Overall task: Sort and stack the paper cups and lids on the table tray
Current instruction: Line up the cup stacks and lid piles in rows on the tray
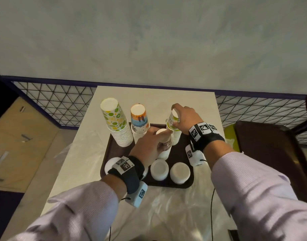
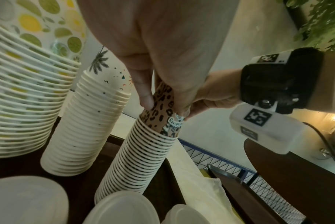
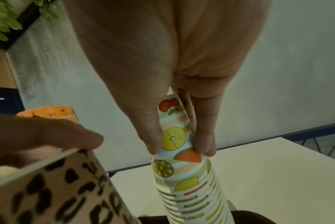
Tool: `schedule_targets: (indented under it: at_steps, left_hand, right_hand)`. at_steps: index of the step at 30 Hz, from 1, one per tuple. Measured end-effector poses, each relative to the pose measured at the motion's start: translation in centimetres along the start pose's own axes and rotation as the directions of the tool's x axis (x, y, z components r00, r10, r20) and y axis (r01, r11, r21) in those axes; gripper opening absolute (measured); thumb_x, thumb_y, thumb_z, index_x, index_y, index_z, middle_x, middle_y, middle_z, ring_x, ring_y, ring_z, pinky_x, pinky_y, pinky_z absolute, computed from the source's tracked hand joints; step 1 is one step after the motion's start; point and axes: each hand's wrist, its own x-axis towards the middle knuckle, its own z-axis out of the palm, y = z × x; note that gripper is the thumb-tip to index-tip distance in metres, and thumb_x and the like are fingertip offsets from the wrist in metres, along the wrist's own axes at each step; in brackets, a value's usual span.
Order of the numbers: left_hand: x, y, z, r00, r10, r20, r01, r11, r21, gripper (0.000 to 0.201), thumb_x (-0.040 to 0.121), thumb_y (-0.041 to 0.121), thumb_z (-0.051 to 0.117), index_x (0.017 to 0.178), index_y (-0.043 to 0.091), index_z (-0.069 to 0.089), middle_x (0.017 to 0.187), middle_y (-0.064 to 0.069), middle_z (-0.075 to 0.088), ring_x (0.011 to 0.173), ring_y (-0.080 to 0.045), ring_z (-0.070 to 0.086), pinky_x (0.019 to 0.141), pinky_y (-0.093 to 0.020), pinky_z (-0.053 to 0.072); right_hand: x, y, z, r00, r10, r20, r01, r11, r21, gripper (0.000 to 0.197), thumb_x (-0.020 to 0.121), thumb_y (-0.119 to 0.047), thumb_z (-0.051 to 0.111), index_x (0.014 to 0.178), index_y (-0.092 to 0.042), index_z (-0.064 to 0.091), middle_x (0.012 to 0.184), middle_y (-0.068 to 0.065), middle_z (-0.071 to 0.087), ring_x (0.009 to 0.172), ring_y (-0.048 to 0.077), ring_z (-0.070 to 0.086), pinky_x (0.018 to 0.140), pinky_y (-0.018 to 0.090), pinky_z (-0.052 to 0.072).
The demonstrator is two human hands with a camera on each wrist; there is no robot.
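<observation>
A dark brown tray (image 1: 107, 150) holds several upside-down cup stacks. My left hand (image 1: 149, 143) grips the top of the leopard-print cup stack (image 2: 143, 151) in the tray's middle, thumb and fingers pinching its top cup (image 2: 162, 109). My right hand (image 1: 184, 119) grips the top cup (image 3: 174, 136) of the fruit-print stack (image 1: 173, 129) at the tray's far right. A tall lemon-dot stack (image 1: 116, 122) and a palm-print stack (image 1: 139, 120) stand at the far left. White lid piles (image 1: 159, 169) (image 1: 180, 173) lie along the near edge, one partly hidden under my left wrist.
The tray sits on a white table (image 1: 192, 98) covered near me with clear plastic (image 1: 175, 206). A second dark tray (image 1: 264, 153) lies to the right over something yellow-green. A black wire fence (image 1: 58, 100) runs behind the table, cardboard boxes (image 1: 18, 141) at left.
</observation>
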Motion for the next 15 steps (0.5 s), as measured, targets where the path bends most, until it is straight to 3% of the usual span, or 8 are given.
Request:
schedule_targets:
  at_steps: [5, 9, 12, 15]
  left_hand:
    - [0.0, 0.3, 0.1, 1.0, -0.015, -0.007, 0.015, 0.999, -0.043, 0.061, 0.095, 0.019, 0.072, 0.15, 0.036, 0.051, 0.136, -0.006, 0.05, 0.116, -0.023, 0.057, 0.094, -0.023, 0.043]
    - [0.3, 0.1, 0.3, 1.0, -0.013, -0.011, 0.012, 0.999, -0.051, 0.063, 0.095, 0.017, 0.072, 0.151, 0.036, 0.05, 0.134, -0.006, 0.05, 0.112, -0.026, 0.058, 0.096, -0.027, 0.048]
    - [0.4, -0.1, 0.5, 1.0, -0.002, -0.015, 0.001, 0.999, -0.044, 0.063, 0.095, 0.015, 0.071, 0.151, 0.034, 0.05, 0.133, -0.008, 0.05, 0.111, -0.026, 0.059, 0.095, -0.029, 0.051]
    - [0.6, 0.1, 0.8, 1.0, -0.017, -0.009, 0.017, 0.998, -0.065, 0.063, 0.097, 0.016, 0.07, 0.152, 0.036, 0.048, 0.137, -0.006, 0.048, 0.113, -0.025, 0.058, 0.099, -0.026, 0.049]
  right_hand:
    - [1.0, -0.5, -0.1, 0.998, -0.028, 0.05, 0.026, 0.999, 0.036, 0.065, 0.084, -0.028, 0.073, 0.141, -0.029, 0.04, 0.118, 0.016, 0.06, 0.111, 0.036, 0.056, 0.08, 0.034, 0.042]
    - [-0.6, -0.5, -1.5, 0.994, -0.04, 0.106, 0.026, 0.992, 0.124, 0.084, 0.084, -0.033, 0.07, 0.155, -0.036, 0.025, 0.132, 0.015, 0.06, 0.121, 0.034, 0.056, 0.096, 0.037, 0.046]
    - [-2.8, -0.2, -2.3, 1.0, 0.01, 0.024, -0.015, 0.974, 0.228, 0.088, 0.084, -0.022, 0.066, 0.158, -0.029, 0.018, 0.141, 0.015, 0.05, 0.127, 0.033, 0.051, 0.102, 0.037, 0.041]
    - [-5.8, 0.4, -1.6, 0.994, 0.035, -0.1, -0.005, 0.958, 0.287, 0.072, 0.082, -0.005, 0.061, 0.148, -0.016, 0.035, 0.138, 0.014, 0.045, 0.123, 0.033, 0.052, 0.096, 0.032, 0.041]
